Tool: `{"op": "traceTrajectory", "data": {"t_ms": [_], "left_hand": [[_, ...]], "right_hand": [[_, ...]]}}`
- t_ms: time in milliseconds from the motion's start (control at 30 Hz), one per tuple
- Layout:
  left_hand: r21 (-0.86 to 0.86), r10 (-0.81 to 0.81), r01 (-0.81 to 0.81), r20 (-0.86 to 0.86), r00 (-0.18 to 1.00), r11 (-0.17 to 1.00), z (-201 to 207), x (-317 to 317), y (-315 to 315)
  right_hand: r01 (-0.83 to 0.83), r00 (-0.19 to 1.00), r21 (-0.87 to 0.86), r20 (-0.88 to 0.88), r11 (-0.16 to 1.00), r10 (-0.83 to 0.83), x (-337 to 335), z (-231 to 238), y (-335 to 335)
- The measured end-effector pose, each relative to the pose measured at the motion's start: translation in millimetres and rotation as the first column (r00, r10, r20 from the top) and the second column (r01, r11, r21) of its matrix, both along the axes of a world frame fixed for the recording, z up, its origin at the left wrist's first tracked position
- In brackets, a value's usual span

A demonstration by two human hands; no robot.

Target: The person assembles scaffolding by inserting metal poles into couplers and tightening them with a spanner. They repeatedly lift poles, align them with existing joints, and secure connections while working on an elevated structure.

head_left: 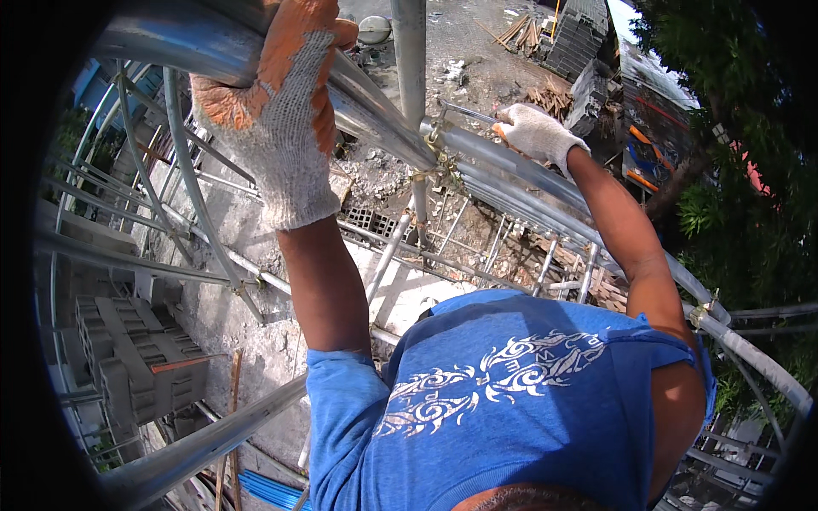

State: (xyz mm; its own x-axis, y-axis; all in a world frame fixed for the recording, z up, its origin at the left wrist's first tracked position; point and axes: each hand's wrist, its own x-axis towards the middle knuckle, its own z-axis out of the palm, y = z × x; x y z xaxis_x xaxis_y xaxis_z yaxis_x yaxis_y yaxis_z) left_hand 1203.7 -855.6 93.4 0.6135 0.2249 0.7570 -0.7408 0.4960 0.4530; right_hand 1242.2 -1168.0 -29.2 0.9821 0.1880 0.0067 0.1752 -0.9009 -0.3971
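My left hand (277, 111), in a white knit glove with orange coating, is closed around a thick metal scaffold pipe (179, 43) at the upper left. Farther off to the right, my right hand (537, 136) wears a matching glove and grips a slim metal wrench (467, 111). The wrench's far end is by a pipe clamp (434, 132), where an upright pole (409, 60) meets the horizontal pipes. Part of the wrench's handle is hidden in my fingers. Below that hand runs another horizontal pipe (511, 162).
Curved and straight scaffold tubes (183, 162) fill the left side. Stacked grey concrete blocks (136, 358) stand at the lower left, near blue pipes (268, 490). Rubble ground (375, 179) and wood scraps (550, 98) lie far below. Tree foliage (724, 170) borders the right.
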Motion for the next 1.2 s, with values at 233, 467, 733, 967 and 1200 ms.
{"op": "traceTrajectory", "data": {"t_ms": [233, 467, 733, 967, 1200], "left_hand": [[-0.01, 0.165, -0.167, -0.087, 0.982, 0.986, 5.6, -7.2, -21.8], [-0.13, 0.052, -0.05, 0.011, 0.999, 0.99, -0.4, -5.1, -19.3], [-0.105, -0.034, 0.023, -0.107, 0.994, 0.994, 1.2, -12.1, -19.3], [-0.022, -0.013, 0.012, -0.083, 0.996, 1.0, 15.8, -24.8, -15.3], [-0.022, 0.095, -0.096, -0.043, 0.995, 0.995, 22.2, -21.4, -21.8]], "right_hand": [[-0.086, 0.993, -0.389, 0.038, 0.917, 0.109, 4.8, 30.2, 16.5], [-0.267, 0.95, -0.546, -0.011, 0.794, 0.312, 24.8, 53.1, 34.9], [-0.368, 0.908, -0.828, -0.223, 0.422, 0.355, 48.4, 82.8, 115.9], [-0.4, 0.903, -0.734, -0.213, 0.55, 0.372, 50.2, 56.9, 136.7], [-0.491, 0.867, -0.708, -0.454, 0.508, 0.204, 60.3, 84.8, 135.7]]}}
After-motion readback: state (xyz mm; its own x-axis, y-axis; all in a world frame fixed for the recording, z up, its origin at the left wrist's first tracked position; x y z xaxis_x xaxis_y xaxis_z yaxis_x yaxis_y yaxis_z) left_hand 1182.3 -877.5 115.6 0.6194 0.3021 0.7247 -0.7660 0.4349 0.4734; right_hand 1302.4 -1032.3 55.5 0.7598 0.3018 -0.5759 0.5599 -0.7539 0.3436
